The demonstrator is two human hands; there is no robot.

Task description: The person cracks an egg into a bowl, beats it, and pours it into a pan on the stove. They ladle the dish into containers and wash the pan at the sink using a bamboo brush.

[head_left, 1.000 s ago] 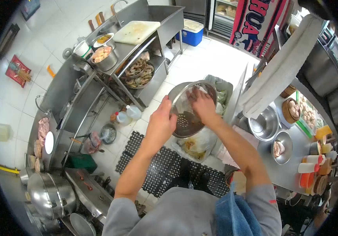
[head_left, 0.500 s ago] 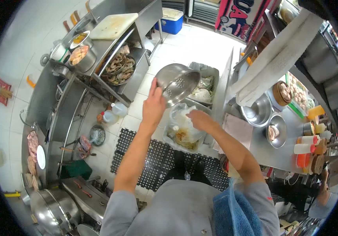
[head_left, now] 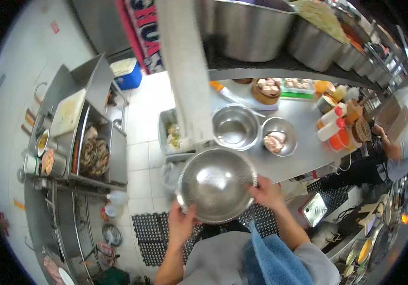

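Observation:
A large round metal bowl (head_left: 217, 185) is held in front of the body, its inside facing up and bare as far as it shows. My left hand (head_left: 182, 223) grips its lower left rim, thumb on the inside. On the right rim, my right hand (head_left: 266, 192) is closed the same way. Just beyond it, on the metal counter, stand an empty-looking metal bowl (head_left: 235, 127) and a smaller bowl (head_left: 290, 137) with pieces of raw meat (head_left: 274, 142). A grey bin (head_left: 160, 130) with scraps stands on the floor beyond the held bowl.
A white towel (head_left: 183, 71) hangs over the counter's left end. Overhead, a shelf (head_left: 280, 73) carries metal containers. Squeeze bottles (head_left: 330, 129) and a bamboo steamer (head_left: 265, 99) stand on the counter. Another person (head_left: 403, 154) is at the right. At left are a cutting board (head_left: 68, 112) and sinks.
The view has swung right toward the counter. The bowl, earlier tilted over the bins in my left hand, is now level and held on both sides. My right hand has moved from the bin to its rim.

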